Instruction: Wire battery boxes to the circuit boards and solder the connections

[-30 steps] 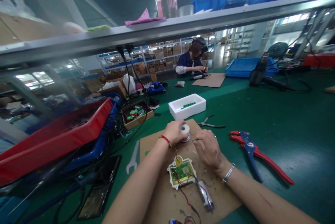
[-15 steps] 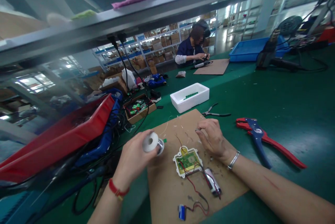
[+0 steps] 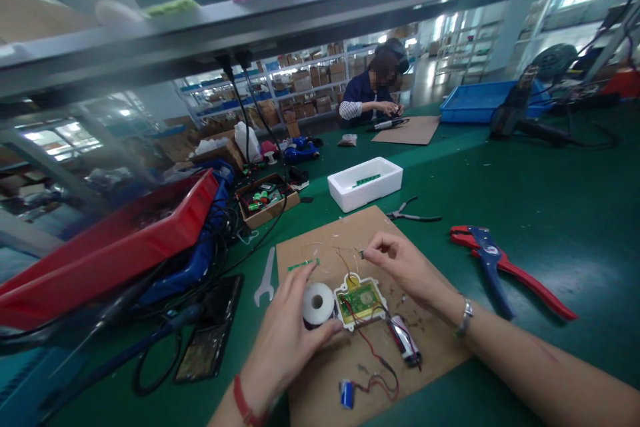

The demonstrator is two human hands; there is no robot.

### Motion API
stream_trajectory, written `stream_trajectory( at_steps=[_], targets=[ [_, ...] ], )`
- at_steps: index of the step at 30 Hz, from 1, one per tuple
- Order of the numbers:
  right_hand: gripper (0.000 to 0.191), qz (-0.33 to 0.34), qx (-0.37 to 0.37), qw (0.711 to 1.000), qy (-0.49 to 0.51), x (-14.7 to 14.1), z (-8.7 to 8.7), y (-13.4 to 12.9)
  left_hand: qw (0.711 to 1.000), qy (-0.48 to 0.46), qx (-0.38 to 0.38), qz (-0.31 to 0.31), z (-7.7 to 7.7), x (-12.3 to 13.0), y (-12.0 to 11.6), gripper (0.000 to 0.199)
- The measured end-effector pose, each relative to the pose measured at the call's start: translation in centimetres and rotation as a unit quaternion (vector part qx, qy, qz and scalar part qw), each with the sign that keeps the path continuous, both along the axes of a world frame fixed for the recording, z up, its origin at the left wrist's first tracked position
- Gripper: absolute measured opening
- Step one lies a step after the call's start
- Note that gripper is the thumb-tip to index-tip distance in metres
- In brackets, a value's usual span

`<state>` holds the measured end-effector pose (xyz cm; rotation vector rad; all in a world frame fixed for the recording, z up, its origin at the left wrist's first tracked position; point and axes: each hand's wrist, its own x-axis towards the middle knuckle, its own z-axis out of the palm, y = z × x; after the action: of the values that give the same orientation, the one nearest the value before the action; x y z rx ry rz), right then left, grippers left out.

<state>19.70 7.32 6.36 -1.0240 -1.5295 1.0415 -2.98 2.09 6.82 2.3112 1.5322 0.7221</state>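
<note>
My left hand (image 3: 285,320) curls round a white solder spool (image 3: 317,304), thumb on one side and fingers on the other, over the cardboard sheet (image 3: 320,374). Its fingertips reach a narrow green strip (image 3: 300,266). My right hand (image 3: 393,257) pinches a tiny dark greenish piece (image 3: 362,254) too small to identify. Between the hands lies a green circuit board (image 3: 361,300) in a white frame, with yellow and red wires. A silver cylindrical battery (image 3: 404,342) and a small blue cylinder (image 3: 347,394) on red and black leads lie nearer me.
Red-and-blue wire strippers (image 3: 493,257) and small pliers (image 3: 413,216) lie right and beyond. A white foam box (image 3: 365,186), a parts carton (image 3: 270,204), a wrench (image 3: 266,280) and a red bin (image 3: 115,240) surround the sheet. A co-worker (image 3: 370,94) sits across the table.
My left hand has moved right and down with the spool, close against the board's frame. My right hand has shifted left and slightly lower. The wrench and green strip show more fully.
</note>
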Motion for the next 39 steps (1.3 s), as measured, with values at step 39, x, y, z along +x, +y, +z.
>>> stream_trajectory(
  at_steps=[39],
  targets=[
    [0.014, -0.035, 0.071, 0.970, -0.231, -1.0, -2.3, -1.4, 0.995, -0.039, 0.095, -0.010, -2.2, -1.0, -1.9, 0.029]
  ],
)
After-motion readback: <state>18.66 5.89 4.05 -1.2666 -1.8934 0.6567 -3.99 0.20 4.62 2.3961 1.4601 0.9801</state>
